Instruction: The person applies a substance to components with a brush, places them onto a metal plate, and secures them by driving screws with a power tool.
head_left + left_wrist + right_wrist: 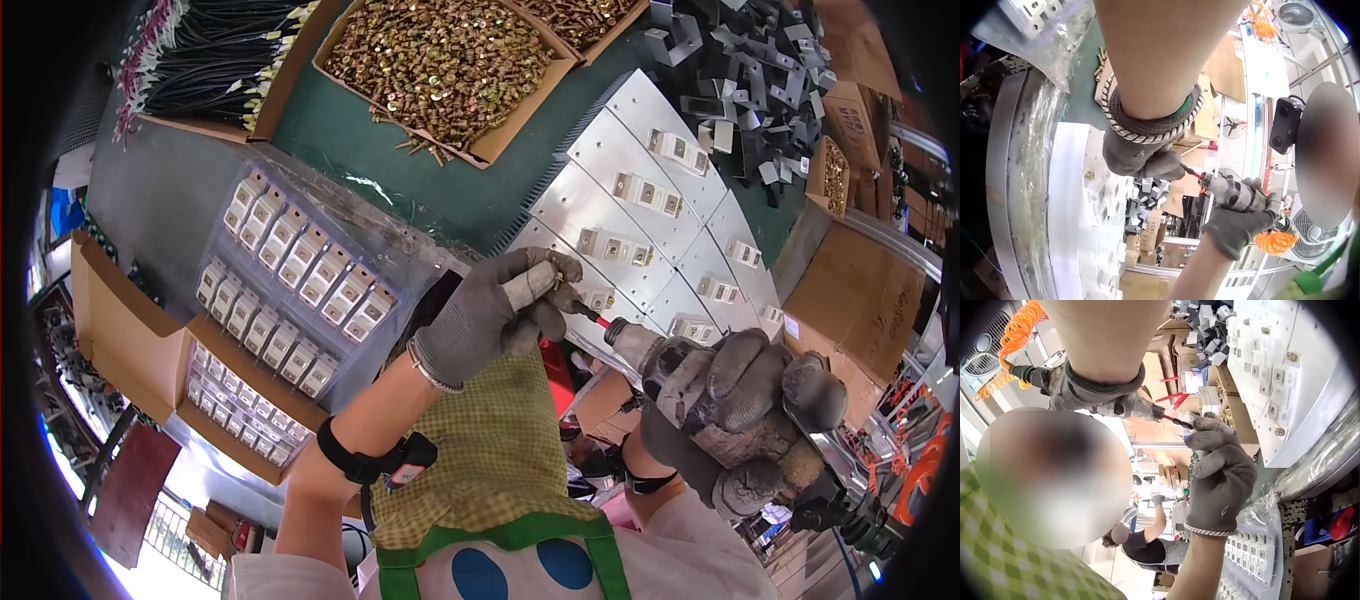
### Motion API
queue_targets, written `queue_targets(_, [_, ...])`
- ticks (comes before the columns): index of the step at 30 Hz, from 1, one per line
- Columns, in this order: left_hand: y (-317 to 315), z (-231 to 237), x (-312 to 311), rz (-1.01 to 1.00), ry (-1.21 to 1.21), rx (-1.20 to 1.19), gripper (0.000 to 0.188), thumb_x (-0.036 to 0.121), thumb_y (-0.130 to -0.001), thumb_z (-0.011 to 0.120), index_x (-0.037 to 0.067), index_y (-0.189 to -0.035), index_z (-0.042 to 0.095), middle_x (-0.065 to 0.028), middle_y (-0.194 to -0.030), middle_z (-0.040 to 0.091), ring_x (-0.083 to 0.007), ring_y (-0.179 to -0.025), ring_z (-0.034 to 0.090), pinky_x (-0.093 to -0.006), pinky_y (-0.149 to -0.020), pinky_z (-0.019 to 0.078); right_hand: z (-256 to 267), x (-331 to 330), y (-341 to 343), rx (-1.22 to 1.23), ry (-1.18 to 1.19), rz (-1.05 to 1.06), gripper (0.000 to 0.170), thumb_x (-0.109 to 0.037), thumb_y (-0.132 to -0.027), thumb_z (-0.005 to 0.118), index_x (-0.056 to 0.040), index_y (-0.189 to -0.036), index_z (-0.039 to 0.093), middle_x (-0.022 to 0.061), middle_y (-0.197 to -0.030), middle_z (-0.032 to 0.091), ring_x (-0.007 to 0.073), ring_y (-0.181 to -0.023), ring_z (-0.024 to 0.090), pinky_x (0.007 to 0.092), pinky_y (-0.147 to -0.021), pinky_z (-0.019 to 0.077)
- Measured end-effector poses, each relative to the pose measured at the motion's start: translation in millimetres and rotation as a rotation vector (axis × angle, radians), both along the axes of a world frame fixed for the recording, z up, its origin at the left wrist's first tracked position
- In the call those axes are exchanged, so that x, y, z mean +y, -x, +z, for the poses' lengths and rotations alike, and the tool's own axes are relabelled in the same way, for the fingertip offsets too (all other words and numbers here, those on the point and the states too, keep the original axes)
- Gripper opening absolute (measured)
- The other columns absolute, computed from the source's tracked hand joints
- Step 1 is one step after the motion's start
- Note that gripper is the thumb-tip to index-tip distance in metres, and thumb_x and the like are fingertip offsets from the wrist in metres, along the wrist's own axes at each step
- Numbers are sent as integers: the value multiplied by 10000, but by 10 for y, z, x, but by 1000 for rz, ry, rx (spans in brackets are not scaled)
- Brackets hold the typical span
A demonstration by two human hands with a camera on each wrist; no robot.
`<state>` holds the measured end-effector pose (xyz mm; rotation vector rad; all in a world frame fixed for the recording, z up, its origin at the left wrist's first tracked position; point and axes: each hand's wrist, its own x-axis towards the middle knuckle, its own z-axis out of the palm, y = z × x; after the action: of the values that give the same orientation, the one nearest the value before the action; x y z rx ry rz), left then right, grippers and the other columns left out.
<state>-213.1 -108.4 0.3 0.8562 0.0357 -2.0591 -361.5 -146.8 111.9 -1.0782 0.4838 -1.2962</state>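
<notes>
My gloved left hand has its fingers curled, with a small brass-coloured piece pinched at the fingertips; the fingers hide most of it. Right beside these fingertips is the dark tip of a red-shafted driver bit. Gripped in my gloved right hand is a worn power screwdriver, its bit pointing at the left hand. In the right wrist view the bit reaches the left hand's fingers. Behind both hands lie silver metal plates carrying white blocks in rows.
A box of brass screws stands at the back, with dark metal brackets heaped to its right. On the left are a plastic tray of white blocks, an open carton and a box of black cables. Cartons stand far right.
</notes>
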Motion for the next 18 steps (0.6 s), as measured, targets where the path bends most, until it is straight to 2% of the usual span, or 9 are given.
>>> queue_targets(1, [13, 6, 7, -41, 1, 3, 316, 298, -884, 522, 10, -1012, 545, -26, -689, 555, -60, -439, 390, -193, -420, 296, 14, -20, 14, -1, -6, 33, 520, -149, -782, 660, -104, -1233, 404, 158, -1001, 560, 276, -846, 538, 502, -751, 467])
queue_targets(2, [60, 23, 0, 12, 35, 47, 337, 331, -876, 533, 10, -976, 553, -13, -647, 552, -63, -418, 374, -196, -405, 285, -1, -38, 49, 14, 9, 72, 521, -159, -789, 651, -105, -1238, 392, 148, -1001, 543, 270, -851, 524, 517, -764, 460])
queue_targets(6, [124, -44, 17, 11, 25, 174, 329, 333, -864, 552, 13, -945, 556, -22, -703, 571, -63, -417, 369, -184, -406, 279, -107, -77, 228, 75, 47, 236, 524, -201, -818, 615, -111, -1256, 342, 111, -1000, 474, 249, -873, 464, 576, -820, 430])
queue_targets(8, [144, -87, 1, 52, 57, 268, 306, 306, -860, 566, 14, -950, 550, -30, -745, 577, -64, -438, 383, -178, -412, 287, -121, -49, 229, 85, 57, 203, 522, -212, -823, 609, -112, -1254, 333, 101, -980, 462, 244, -879, 452, 593, -837, 418])
queue_targets(11, [148, 3, -67, 113, -94, 218, 282, 269, -848, 590, 13, -955, 540, -29, -771, 557, -64, -481, 400, -175, -422, 304, -106, 29, 145, 72, 44, 70, 518, -211, -815, 620, -110, -1238, 338, 102, -932, 476, 243, -878, 459, 602, -847, 403])
queue_targets(15, [134, -209, 55, 131, 20, 328, 273, 261, -839, 602, 23, -956, 537, -21, -749, 529, -70, -511, 419, -176, -433, 320, -68, 7, 126, 47, -13, 58, 523, -204, -803, 633, -103, -1224, 338, 105, -913, 481, 243, -871, 465, 595, -836, 408])
queue_targets(18, [121, -213, 67, 83, 56, 356, 283, 292, -844, 591, 33, -946, 543, -15, -722, 517, -72, -496, 412, -181, -436, 314, -94, -65, 209, 52, -38, 170, 514, -198, -799, 639, -98, -1212, 350, 108, -916, 484, 246, -871, 468, 561, -803, 427])
